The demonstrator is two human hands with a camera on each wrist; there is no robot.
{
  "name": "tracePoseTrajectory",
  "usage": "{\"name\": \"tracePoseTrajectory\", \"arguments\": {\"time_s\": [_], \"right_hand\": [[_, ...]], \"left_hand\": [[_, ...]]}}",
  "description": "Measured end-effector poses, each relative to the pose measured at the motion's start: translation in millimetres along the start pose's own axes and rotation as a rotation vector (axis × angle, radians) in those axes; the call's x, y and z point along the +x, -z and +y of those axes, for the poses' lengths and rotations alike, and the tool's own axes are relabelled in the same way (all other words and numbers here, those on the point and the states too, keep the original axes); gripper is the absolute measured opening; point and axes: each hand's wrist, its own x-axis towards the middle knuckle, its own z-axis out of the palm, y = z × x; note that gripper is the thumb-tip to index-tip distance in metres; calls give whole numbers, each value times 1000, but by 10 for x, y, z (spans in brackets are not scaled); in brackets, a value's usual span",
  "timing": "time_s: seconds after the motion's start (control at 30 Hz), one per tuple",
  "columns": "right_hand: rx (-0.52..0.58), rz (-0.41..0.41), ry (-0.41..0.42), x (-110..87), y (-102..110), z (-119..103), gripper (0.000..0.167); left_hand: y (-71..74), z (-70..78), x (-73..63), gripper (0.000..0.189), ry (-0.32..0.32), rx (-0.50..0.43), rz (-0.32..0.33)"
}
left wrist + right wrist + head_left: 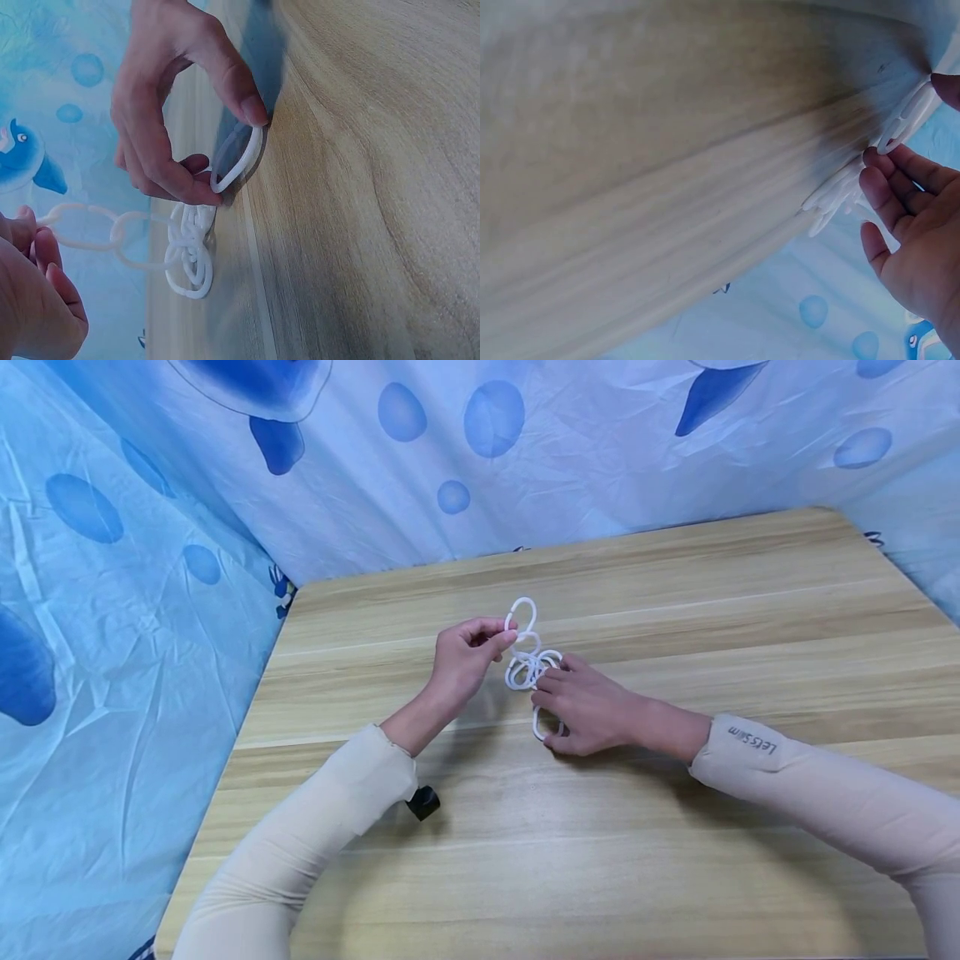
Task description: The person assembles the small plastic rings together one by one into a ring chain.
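A chain of white plastic links (517, 675) lies bunched on the table between the two hands. The left hand (465, 660) pinches the end link (531, 602) between thumb and fingertips, lifting it above the bunch, with another link hanging under it. On the near side, the right hand (588, 706) rests low over the table. Its thumb and fingers span a separate-looking link (251, 154), one at each end, in the left wrist view. Whether that link joins the bunch is hidden behind the fingers. The right wrist view shows the right hand's palm (926, 247) beside the links.
The wood-grain table (600, 860) reaches out around both hands. A blue curtain (337, 502) with whale and bubble prints hangs along the far and left edges. A small black block (423, 803) shows beside the left sleeve (315, 827).
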Motion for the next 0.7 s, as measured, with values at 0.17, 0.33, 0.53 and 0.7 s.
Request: {"name": "tracePoseTrajectory", "arguments": {"time_s": [0.17,0.33,0.53,0.7], "right_hand": [[3,39,23,-3,35,11,39],[59,81,-26,-25,154,52,45],[99,175,-61,-86,314,156,51],[138,306,-77,-121,426,264,49]], "left_hand": [[-6,-7,5,16,7,-13,-7],[-6,-21,3,15,17,-14,-33],[-6,-34,-4,15,16,-9,-53],[-4,-44,-9,18,26,2,-86]]}}
